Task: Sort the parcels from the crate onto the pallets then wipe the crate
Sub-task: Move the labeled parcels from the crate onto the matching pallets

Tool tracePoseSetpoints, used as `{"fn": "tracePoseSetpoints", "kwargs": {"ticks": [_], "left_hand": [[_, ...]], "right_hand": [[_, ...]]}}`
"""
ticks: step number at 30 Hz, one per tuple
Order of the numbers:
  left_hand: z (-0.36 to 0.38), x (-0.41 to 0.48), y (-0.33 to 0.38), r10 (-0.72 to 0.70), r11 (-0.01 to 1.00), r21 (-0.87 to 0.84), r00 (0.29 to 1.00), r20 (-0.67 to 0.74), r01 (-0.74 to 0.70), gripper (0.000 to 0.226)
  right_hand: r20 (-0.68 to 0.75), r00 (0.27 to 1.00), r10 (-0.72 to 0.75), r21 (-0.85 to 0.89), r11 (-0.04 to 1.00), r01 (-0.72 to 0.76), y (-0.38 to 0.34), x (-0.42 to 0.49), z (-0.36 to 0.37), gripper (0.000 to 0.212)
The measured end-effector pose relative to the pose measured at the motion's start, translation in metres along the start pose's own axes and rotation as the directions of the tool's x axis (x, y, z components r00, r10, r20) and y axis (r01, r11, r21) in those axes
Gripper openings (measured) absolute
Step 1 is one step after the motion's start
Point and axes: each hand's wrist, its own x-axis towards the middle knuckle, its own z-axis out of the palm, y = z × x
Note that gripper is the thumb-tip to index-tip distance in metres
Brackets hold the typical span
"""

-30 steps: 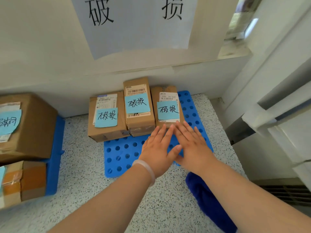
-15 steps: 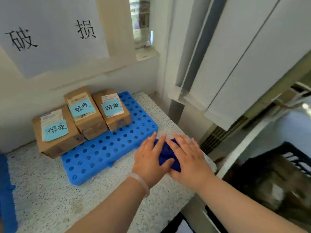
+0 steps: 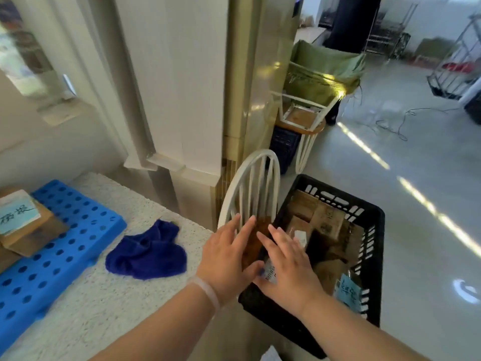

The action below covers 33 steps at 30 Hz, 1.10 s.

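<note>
Both grips are wide, fingers straight and spread, holding nothing. The left grip [image 3: 223,259], with a pale band [image 3: 205,291] at the wrist, hovers over the bench [image 3: 104,308] edge. The right grip [image 3: 286,267] is just beside it, over the near left corner of the black crate [image 3: 374,243]. The crate sits below bench level, stretching beyond and right of the right grip, with brown parcels [image 3: 325,220] inside. One parcel near that wrist bears a blue note [image 3: 348,290]. Left of the left grip a blue cloth [image 3: 147,252] lies crumpled on the bench. Farther left lies the blue pallet [image 3: 65,254], carrying a parcel [image 3: 33,230] with another note [image 3: 18,216]. Just beyond the left grip rises a white chair back [image 3: 250,188].
</note>
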Motion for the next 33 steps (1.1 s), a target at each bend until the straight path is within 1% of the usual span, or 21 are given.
{"fn": "tracePoseSetpoints", "kwargs": {"ticks": [3,6,9,13,17,21,27,33], "left_hand": [[0.029,0.021,0.045,0.025,1.0,-0.012,0.999,0.042,-0.025,0.088],[0.058,0.044,0.084,0.032,0.999,-0.016,0.993,0.118,-0.03,0.089],[0.088,0.066,0.113,0.002,1.0,-0.011,0.984,0.18,0.0,0.087],[0.13,0.08,0.129,-0.05,0.998,-0.013,0.951,0.304,0.057,0.086],[0.159,0.078,0.132,-0.124,0.991,0.015,0.89,0.438,0.131,0.086],[0.183,0.078,0.138,-0.151,0.983,0.003,0.806,0.573,0.182,0.086],[0.226,0.085,0.151,-0.185,0.971,0.006,0.738,0.649,0.238,0.087],[0.267,0.086,0.156,-0.232,0.951,0.024,0.657,0.718,0.31,0.1]], "right_hand": [[0.028,0.998,0.057,-0.015,0.998,-0.056,0.054,-0.022,-0.011,0.087],[0.037,0.984,0.176,0.021,0.984,-0.177,0.109,-0.037,-0.026,0.088],[0.073,0.954,0.29,0.057,0.954,-0.294,0.157,-0.044,-0.036,0.089],[0.159,0.913,0.375,0.091,0.915,-0.392,0.204,-0.05,-0.031,0.091],[0.27,0.885,0.379,0.098,0.904,-0.417,0.23,-0.051,-0.017,0.091],[0.319,0.869,0.379,0.14,0.888,-0.439,0.247,-0.043,-0.003,0.087],[0.305,0.854,0.422,0.188,0.852,-0.488,0.275,-0.039,-0.001,0.074],[0.263,0.848,0.459,0.258,0.814,-0.521,0.292,-0.044,0.003,0.069]]}}
